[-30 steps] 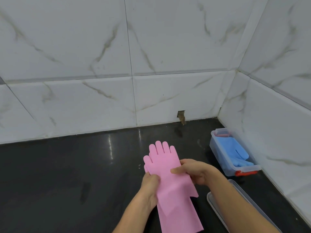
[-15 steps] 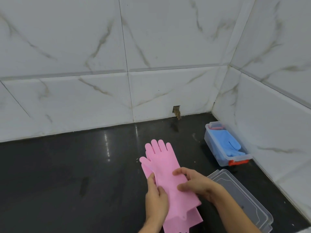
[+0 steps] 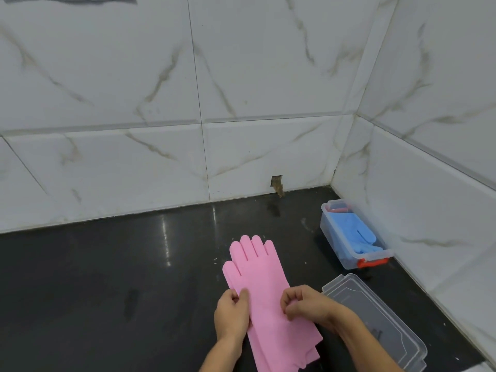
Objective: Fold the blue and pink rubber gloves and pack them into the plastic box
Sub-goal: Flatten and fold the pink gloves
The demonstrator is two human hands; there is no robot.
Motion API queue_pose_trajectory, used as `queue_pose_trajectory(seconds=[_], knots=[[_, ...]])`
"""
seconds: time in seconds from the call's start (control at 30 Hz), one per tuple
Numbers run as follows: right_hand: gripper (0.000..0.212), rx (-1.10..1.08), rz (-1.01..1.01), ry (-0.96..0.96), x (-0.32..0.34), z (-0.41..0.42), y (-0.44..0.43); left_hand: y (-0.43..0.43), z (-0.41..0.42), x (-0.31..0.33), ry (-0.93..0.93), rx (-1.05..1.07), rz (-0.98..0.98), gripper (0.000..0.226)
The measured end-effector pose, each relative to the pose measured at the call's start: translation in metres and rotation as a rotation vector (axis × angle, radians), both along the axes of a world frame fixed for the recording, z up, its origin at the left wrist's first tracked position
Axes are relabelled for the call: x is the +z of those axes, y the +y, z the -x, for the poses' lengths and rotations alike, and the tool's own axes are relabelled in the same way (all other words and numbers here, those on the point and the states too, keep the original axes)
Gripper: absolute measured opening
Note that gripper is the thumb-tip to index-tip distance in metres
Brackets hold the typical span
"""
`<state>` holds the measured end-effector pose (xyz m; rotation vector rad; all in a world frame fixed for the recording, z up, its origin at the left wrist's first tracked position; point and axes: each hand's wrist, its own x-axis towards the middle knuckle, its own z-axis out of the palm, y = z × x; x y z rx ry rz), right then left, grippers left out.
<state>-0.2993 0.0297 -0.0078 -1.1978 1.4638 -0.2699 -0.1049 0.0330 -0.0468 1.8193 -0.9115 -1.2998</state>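
Pink rubber gloves (image 3: 261, 288) lie stacked flat on the black counter (image 3: 107, 277), fingers pointing away from me. My left hand (image 3: 232, 312) pinches their left edge near the wrist. On the right edge, my right hand (image 3: 306, 306) pinches the same gloves. At the right, by the wall, a clear plastic box (image 3: 332, 234) with a red latch holds the blue gloves (image 3: 357, 233).
The box's clear lid (image 3: 381, 318) lies on the counter just right of my right arm. White marble tile walls close the back and the right side. A small hole (image 3: 277, 182) shows at the base of the back wall.
The pink gloves have come down from being held up to lying flat on the counter. Both hands have shifted to pinch their two side edges.
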Motion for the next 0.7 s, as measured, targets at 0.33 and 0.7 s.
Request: queue_pose_trajectory(seconds=[0.33, 0.7], knots=[[0.021, 0.137, 0.024, 0.175, 0.010, -0.012, -0.002, 0.004, 0.002, 0.003, -0.129, -0.020, 0.074, 0.024], [0.067, -0.014, -0.160, 0.346, 0.024, -0.020, 0.014, 0.010, -0.030, 0.015, -0.727, -0.709, 0.454, 0.065]])
